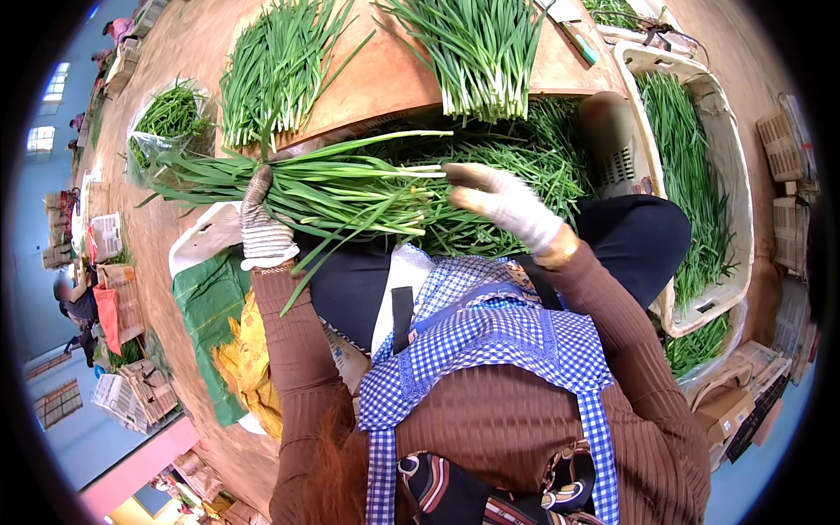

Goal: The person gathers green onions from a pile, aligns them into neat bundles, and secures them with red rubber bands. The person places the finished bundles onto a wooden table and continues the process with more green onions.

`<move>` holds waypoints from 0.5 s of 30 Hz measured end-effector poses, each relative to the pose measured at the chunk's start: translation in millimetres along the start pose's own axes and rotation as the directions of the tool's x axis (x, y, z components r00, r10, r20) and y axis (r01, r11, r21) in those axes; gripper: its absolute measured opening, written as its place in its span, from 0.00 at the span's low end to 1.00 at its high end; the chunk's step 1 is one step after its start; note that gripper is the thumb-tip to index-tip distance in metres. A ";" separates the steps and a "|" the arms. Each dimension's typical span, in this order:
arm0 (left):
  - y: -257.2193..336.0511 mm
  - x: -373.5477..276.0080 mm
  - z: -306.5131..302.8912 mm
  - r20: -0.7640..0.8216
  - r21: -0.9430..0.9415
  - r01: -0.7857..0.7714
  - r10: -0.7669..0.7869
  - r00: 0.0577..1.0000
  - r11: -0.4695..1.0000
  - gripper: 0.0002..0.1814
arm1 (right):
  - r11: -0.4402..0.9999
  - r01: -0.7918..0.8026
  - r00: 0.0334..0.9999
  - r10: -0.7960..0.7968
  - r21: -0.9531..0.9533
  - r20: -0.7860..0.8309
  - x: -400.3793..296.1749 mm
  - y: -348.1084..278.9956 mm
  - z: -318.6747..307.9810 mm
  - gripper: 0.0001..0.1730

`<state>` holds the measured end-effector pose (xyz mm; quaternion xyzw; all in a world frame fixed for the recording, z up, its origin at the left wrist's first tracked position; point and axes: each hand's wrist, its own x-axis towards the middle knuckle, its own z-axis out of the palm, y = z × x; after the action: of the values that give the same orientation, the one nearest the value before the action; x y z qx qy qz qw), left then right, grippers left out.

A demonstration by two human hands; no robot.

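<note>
My left hand (264,220), in a striped, soiled glove, is closed around a loose bunch of long green leafy stalks, likely garlic chives (341,184). The pale stalk ends point right, and a few leaves hang down over my sleeve. My right hand (502,200), in a whitish glove, is at those pale ends, fingers apart and slightly blurred; whether its fingertips touch a stalk I cannot tell. Beyond, two piles of similar greens, a left pile (272,72) and a right pile (485,59), lie on a wooden board (387,75). Cut greens (518,223) lie heaped below the board.
A white plastic crate (738,164) full of greens stands at right. On the board's far right lies a teal-handled tool (581,46). A clear bag of greens (167,121) is at upper left; green sacking (210,321) and yellow cloth (249,367) lie at my left. People work farther off.
</note>
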<state>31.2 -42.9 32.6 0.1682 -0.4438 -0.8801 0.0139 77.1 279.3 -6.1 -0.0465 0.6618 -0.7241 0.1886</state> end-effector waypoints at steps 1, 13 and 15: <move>-6.1 -0.2 6.1 -0.024 0.038 -0.069 0.070 0.997 0.997 0.18 | 0.975 -0.065 0.994 0.043 0.214 0.104 13.3 -4.2 16.5 0.22; 7.2 -14.1 -2.0 -0.089 -0.051 0.057 -0.062 0.994 0.997 0.14 | 0.513 -0.303 0.947 0.255 -0.803 -0.194 9.5 44.6 -61.9 0.29; 2.2 -14.6 -1.1 -0.139 -0.090 0.070 -0.082 0.987 0.993 0.15 | 0.806 -0.034 0.998 -0.003 -0.591 -0.062 16.1 50.4 -52.0 0.35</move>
<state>45.0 -42.6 37.8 0.2468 -0.3970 -0.8838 0.0191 56.4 320.2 -64.5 -0.0760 0.8601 -0.4814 0.1508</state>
